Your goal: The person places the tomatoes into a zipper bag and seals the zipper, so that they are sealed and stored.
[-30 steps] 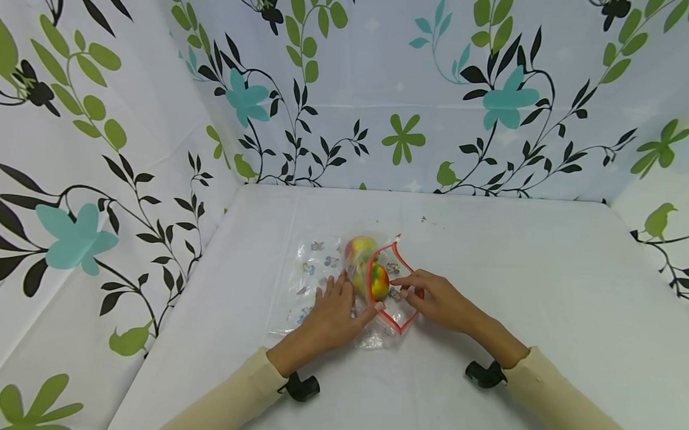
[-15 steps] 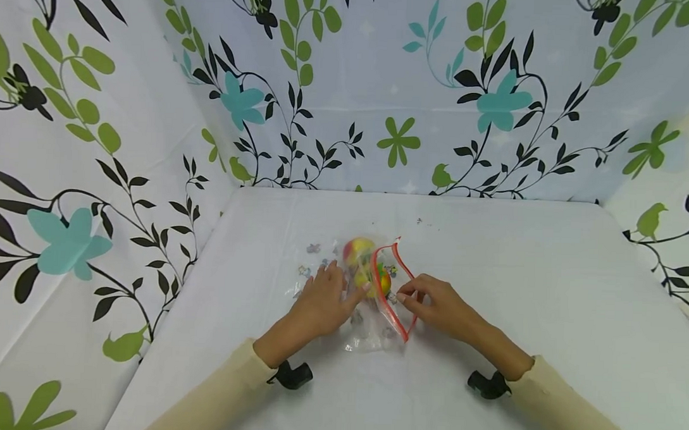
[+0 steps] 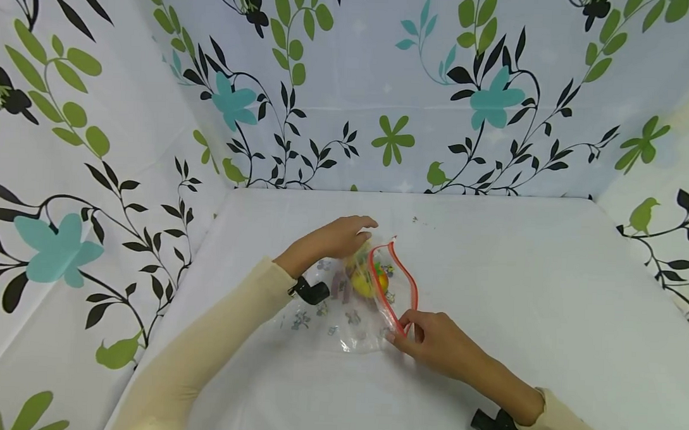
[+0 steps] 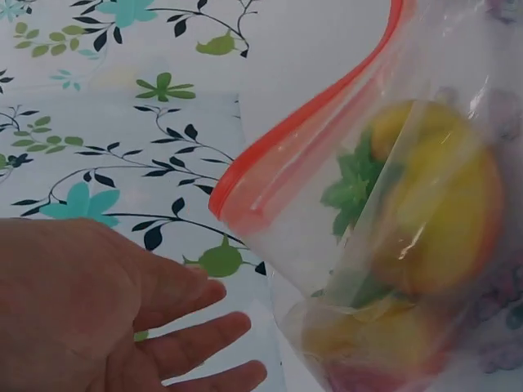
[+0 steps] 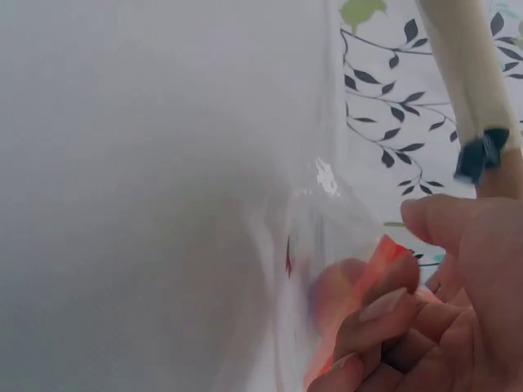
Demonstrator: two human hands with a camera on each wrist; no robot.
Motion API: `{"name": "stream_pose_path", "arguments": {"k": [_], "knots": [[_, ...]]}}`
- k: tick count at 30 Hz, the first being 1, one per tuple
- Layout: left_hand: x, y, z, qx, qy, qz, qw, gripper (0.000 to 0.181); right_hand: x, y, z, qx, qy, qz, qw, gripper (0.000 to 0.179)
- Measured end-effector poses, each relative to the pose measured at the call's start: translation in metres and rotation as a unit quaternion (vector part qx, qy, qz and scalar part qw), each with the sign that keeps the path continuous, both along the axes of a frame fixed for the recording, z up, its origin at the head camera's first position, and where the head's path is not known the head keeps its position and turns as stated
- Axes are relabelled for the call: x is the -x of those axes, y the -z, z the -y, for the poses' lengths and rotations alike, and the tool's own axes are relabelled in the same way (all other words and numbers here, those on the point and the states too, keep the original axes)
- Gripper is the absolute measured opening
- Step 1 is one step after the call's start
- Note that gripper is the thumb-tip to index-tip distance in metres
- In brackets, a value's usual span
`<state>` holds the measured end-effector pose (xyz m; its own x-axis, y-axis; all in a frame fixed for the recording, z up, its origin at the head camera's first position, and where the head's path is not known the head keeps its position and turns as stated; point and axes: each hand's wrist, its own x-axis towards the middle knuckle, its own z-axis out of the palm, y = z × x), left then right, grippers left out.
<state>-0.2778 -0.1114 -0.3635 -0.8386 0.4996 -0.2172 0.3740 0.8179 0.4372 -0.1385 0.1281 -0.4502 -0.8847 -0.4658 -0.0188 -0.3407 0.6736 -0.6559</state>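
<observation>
A clear zip bag (image 3: 352,319) with a red zip edge and small printed figures lies on the white table. Inside are yellow fruits (image 4: 445,204) with reddish sides and green leaves (image 4: 353,188), which look like toys; the plastic blurs them. My right hand (image 3: 439,342) holds the near corner of the red zip edge (image 5: 386,253) between thumb and curled fingers. At the bag's far side, my left hand (image 3: 340,237) reaches over with its fingers extended. In the left wrist view, the fingers of that hand (image 4: 106,302) are apart from the bag and hold nothing.
The white table (image 3: 508,265) spreads out around the bag, its far edge meeting a leaf-patterned cloth (image 3: 348,101). Small dark specks (image 3: 415,219) lie beyond the bag. A black camera (image 3: 313,292) is strapped to the left wrist, another camera (image 3: 493,426) to the right.
My left hand has left the near left side of the bag and moved up to its far side. The right hand has slid nearer along the red zip edge to its near corner.
</observation>
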Motion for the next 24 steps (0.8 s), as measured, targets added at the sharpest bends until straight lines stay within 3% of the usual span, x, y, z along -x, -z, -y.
{"name": "stream_pose_path", "arguments": {"k": [5,10,12,18,24], "knots": [[0.032,0.003,-0.014,0.066,0.053,0.063,0.9944,0.049,-0.004,0.001,-0.005,0.031,-0.015,0.012,0.9993,0.017],[0.048,0.011,-0.018,0.067,0.081,0.103,0.9891,0.045,-0.003,0.002,-0.015,0.041,-0.024,0.022,0.9986,0.011],[0.050,0.013,-0.017,0.055,0.087,0.106,0.9890,0.042,-0.001,0.003,-0.020,0.042,-0.025,0.021,0.9986,0.009],[0.048,0.018,-0.010,0.042,0.102,0.073,0.9912,0.037,0.010,0.001,-0.040,0.031,0.010,0.029,0.9991,0.007],[0.040,0.029,0.008,-0.031,0.081,0.074,0.9935,0.022,0.021,0.000,-0.061,0.039,0.044,0.060,0.9965,0.019]]}}
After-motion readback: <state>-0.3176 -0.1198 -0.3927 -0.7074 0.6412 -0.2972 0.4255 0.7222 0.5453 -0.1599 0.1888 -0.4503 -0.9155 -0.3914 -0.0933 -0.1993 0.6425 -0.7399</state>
